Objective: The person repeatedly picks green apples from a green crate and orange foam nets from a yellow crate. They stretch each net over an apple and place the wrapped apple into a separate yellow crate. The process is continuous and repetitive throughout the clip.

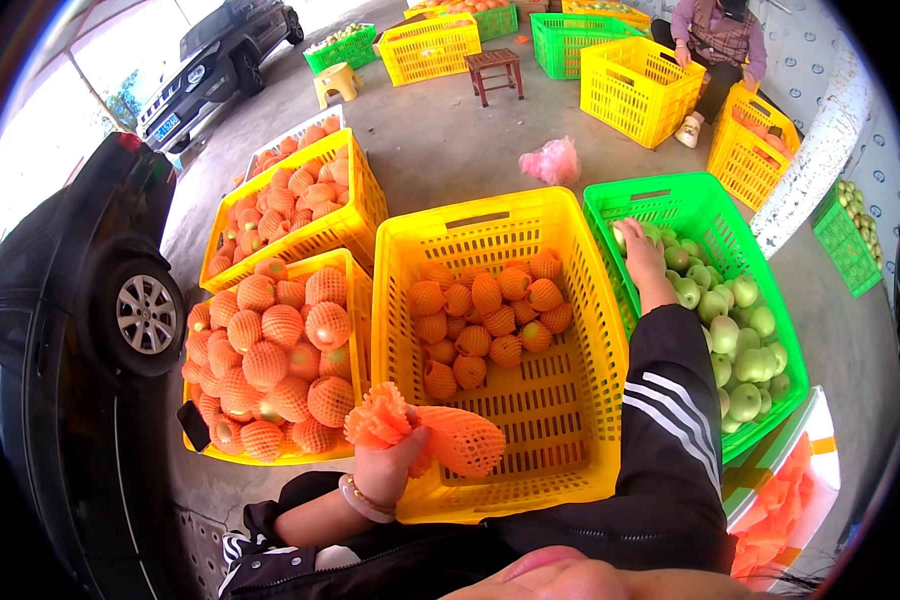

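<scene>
1. Yellow crate: the biggest thing near the hands and the clock's centre; netted fruit sits loosely toward eleven.
2. Green crate: at two to three o'clock, beside the yellow one; its bare green fruit lies in a heap stretching from eleven to five.
3. Right hand: over the heap's far-left corner, much nearer the bare fruit than the other hand. Most of the heap lies toward four from it. Its fingers curve down; I cannot tell whether they grasp a fruit, as the fingertips and whatever is beneath the palm are hidden.
4. Left hand: at seven to eight, by the yellow crate's near-left corner, clutching a bunch of orange foam sleeves. The bunch partly covers its fingers.
5. Longest sleeve: points from that hand toward three, over the yellow crate, well apart from the bare fruit. Whether it is hollow is hard to make out.
</scene>
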`<state>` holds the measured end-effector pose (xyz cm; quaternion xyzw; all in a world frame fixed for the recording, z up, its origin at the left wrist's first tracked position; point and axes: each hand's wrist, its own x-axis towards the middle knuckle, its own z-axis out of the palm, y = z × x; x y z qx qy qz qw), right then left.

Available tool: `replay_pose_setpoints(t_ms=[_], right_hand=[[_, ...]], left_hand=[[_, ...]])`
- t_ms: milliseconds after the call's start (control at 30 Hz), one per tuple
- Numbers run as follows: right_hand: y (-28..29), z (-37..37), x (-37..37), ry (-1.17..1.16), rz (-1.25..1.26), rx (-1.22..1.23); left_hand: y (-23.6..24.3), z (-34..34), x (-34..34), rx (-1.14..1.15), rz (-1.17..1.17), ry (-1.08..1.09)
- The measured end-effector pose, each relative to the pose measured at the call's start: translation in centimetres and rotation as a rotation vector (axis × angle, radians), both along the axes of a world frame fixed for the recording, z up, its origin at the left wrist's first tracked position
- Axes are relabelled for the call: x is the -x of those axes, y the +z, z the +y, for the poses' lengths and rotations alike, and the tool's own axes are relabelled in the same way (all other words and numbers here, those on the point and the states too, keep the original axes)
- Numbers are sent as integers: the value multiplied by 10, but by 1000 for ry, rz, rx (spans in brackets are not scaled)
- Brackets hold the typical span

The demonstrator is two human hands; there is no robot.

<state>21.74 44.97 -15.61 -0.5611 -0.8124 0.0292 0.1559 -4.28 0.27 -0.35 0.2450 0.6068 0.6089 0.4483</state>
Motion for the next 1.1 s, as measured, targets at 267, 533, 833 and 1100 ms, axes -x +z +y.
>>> replay_pose_setpoints(t_ms=[267, 533, 833, 1100], right_hand=[[31, -18, 12, -4, 711, -339], [-7, -8, -13, -203, 504, 239], [-25, 8, -23, -131, 617, 95], [95, -142, 98, 670, 958, 448]], left_hand=[[-2, -7, -1, 14, -22, 26], [3, -6, -3, 27, -51, -6], [6, -9, 0, 68, -48, -55], [1, -17, 0, -82, 137, -40]])
